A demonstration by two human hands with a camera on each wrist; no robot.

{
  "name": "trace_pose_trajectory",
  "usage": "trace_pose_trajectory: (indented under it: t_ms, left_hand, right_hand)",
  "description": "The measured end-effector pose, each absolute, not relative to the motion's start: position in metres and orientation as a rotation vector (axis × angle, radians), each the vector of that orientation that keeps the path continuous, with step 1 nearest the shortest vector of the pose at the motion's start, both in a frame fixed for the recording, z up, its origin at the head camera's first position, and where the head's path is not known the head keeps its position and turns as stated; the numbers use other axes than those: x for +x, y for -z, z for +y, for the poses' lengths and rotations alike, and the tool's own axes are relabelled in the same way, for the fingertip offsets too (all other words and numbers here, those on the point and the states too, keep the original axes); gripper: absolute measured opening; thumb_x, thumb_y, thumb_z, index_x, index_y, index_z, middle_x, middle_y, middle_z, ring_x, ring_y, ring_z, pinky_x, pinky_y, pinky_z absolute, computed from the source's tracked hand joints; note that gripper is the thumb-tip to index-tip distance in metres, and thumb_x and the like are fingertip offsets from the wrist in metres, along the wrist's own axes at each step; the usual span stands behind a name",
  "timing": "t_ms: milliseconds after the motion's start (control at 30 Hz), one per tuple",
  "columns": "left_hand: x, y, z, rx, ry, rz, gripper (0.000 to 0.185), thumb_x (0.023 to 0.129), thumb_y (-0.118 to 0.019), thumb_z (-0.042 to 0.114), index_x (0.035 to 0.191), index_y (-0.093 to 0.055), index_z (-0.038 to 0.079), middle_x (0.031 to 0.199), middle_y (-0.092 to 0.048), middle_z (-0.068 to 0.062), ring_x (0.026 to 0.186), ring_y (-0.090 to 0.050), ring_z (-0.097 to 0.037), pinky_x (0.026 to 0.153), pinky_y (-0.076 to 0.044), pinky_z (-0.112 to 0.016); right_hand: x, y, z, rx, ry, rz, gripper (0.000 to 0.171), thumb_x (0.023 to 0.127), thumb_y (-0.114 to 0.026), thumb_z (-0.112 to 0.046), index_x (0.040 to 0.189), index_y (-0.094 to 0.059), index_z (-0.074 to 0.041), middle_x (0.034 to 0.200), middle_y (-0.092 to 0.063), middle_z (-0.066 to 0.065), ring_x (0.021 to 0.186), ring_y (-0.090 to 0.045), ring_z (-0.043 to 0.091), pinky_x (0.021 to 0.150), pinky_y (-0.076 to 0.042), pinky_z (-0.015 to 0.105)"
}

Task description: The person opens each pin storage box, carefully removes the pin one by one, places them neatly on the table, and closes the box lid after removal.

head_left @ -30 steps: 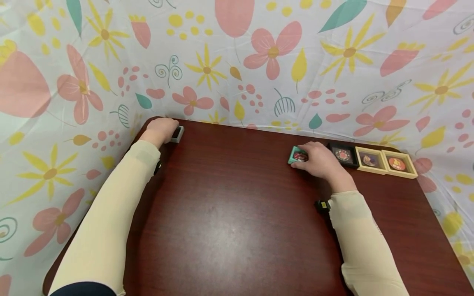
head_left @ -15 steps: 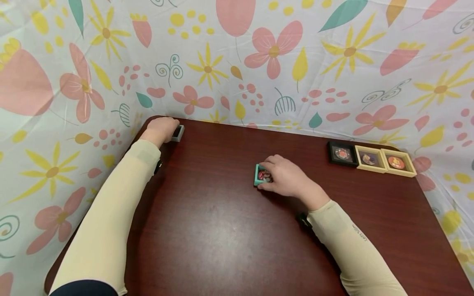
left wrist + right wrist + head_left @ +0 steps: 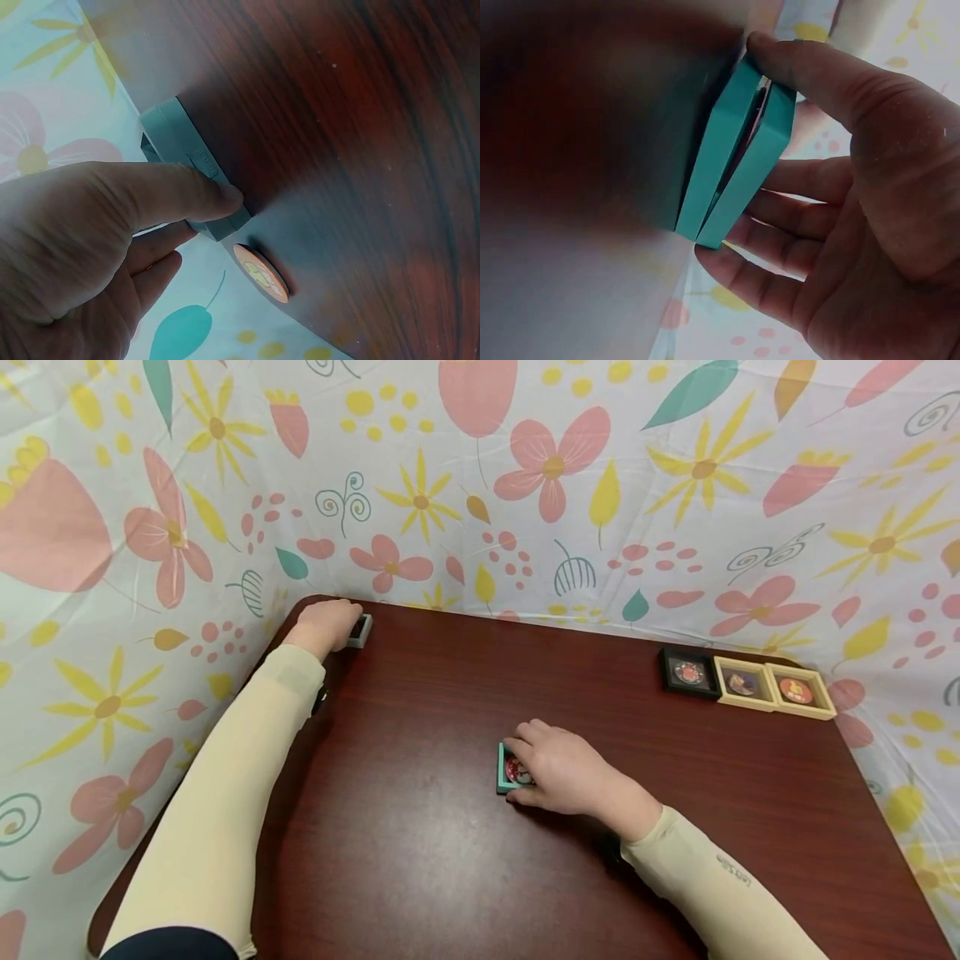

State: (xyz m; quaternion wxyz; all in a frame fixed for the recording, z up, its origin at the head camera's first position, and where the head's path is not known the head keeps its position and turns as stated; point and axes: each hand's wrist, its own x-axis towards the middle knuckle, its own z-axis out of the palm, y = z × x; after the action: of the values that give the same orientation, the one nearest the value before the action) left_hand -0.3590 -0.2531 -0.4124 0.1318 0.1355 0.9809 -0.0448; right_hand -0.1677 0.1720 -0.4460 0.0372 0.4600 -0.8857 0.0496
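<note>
At the far left corner of the table, my left hand [image 3: 325,625] grips a small grey square frame [image 3: 366,631]. In the left wrist view the thumb presses the side of the grey frame [image 3: 176,135], the other fingers lying behind it. A round orange badge [image 3: 260,273] is close beside that frame. Near the table's middle, my right hand [image 3: 566,768] holds a teal square frame [image 3: 502,770] with a round reddish badge inside, partly covered by the fingers. Seen from the right wrist, the teal frame [image 3: 714,157] has two layers with a narrow gap, pinched between thumb and fingertips.
In a row at the back right are a black square frame [image 3: 693,691] and two cream frames [image 3: 750,702], each with a round badge. The dark red-brown table [image 3: 420,710] has a patterned cloth [image 3: 450,452] standing along its back and sides.
My right hand has carried the teal frame from beside the black frame leftward, then toward me, to the table's middle. My left hand stays on the grey frame.
</note>
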Motion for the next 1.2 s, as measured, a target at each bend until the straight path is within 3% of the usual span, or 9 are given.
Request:
trace_pose_trajectory:
  t_ms: [233,467,633,733,800,933,1033,1200]
  left_hand:
    - [-0.358,0.416,-0.254,0.392,0.104,2.848,0.045,0.105,-0.062,-0.005,0.150,-0.057,-0.006,0.150,-0.057,-0.032,0.137,-0.058,-0.049,0.104,-0.054,-0.060]
    - [-0.359,0.422,-0.257,0.410,0.110,2.873,0.044,0.101,-0.067,-0.004,0.145,-0.058,-0.007,0.145,-0.059,-0.033,0.132,-0.059,-0.049,0.102,-0.054,-0.060]
    - [-0.360,0.428,-0.260,0.450,0.129,2.896,0.047,0.099,-0.071,-0.002,0.144,-0.057,-0.008,0.144,-0.059,-0.034,0.135,-0.056,-0.051,0.115,-0.047,-0.061]
    - [-0.360,0.431,-0.261,0.426,0.103,2.888,0.062,0.100,-0.070,-0.002,0.158,-0.048,-0.009,0.159,-0.044,-0.038,0.151,-0.041,-0.055,0.126,-0.035,-0.062]
    - [-0.359,0.432,-0.260,0.396,0.083,2.880,0.075,0.101,-0.067,-0.002,0.168,-0.033,-0.008,0.169,-0.028,-0.040,0.160,-0.025,-0.056,0.130,-0.026,-0.063]
    - [-0.353,0.430,-0.255,0.402,0.053,2.896,0.097,0.101,-0.069,0.000,0.175,-0.007,-0.007,0.177,-0.004,-0.040,0.165,-0.007,-0.057,0.132,-0.018,-0.064]
    - [-0.343,0.426,-0.241,0.504,-0.008,2.963,0.103,0.097,-0.078,0.007,0.174,-0.011,-0.009,0.176,-0.008,-0.039,0.164,-0.011,-0.056,0.131,-0.023,-0.063]
    - [-0.318,0.421,-0.200,0.745,-0.215,3.027,0.087,0.095,-0.079,0.014,0.168,-0.036,-0.009,0.166,-0.039,-0.032,0.155,-0.036,-0.048,0.122,-0.041,-0.060]
  right_hand:
    - [-0.148,0.451,0.172,1.439,-0.093,-2.637,0.075,0.081,-0.098,-0.048,0.129,-0.072,0.004,0.113,-0.064,0.008,0.101,-0.063,0.024,0.088,-0.059,0.039]
    - [-0.139,0.451,0.170,1.430,-0.070,-2.620,0.076,0.080,-0.098,-0.049,0.129,-0.072,0.003,0.114,-0.065,0.008,0.101,-0.064,0.024,0.089,-0.060,0.040]
    - [-0.138,0.451,0.170,1.419,-0.063,-2.629,0.078,0.080,-0.098,-0.050,0.130,-0.071,0.003,0.116,-0.066,0.008,0.102,-0.065,0.025,0.091,-0.060,0.041]
    - [-0.138,0.451,0.170,1.417,-0.066,-2.631,0.078,0.080,-0.098,-0.050,0.130,-0.071,0.003,0.116,-0.066,0.008,0.101,-0.064,0.025,0.091,-0.060,0.041]
    - [-0.138,0.452,0.170,1.415,-0.067,-2.634,0.079,0.080,-0.098,-0.050,0.131,-0.071,0.003,0.116,-0.065,0.008,0.101,-0.064,0.025,0.091,-0.060,0.041]
    - [-0.139,0.452,0.170,1.418,-0.071,-2.644,0.078,0.081,-0.097,-0.050,0.131,-0.071,0.003,0.116,-0.065,0.008,0.101,-0.064,0.025,0.092,-0.060,0.041]
    - [-0.139,0.451,0.170,1.418,-0.076,-2.652,0.078,0.081,-0.098,-0.050,0.131,-0.071,0.003,0.115,-0.065,0.008,0.101,-0.064,0.024,0.092,-0.060,0.041]
    - [-0.139,0.451,0.170,1.411,-0.076,-2.655,0.078,0.081,-0.098,-0.050,0.131,-0.071,0.003,0.116,-0.065,0.008,0.103,-0.065,0.024,0.093,-0.060,0.041]
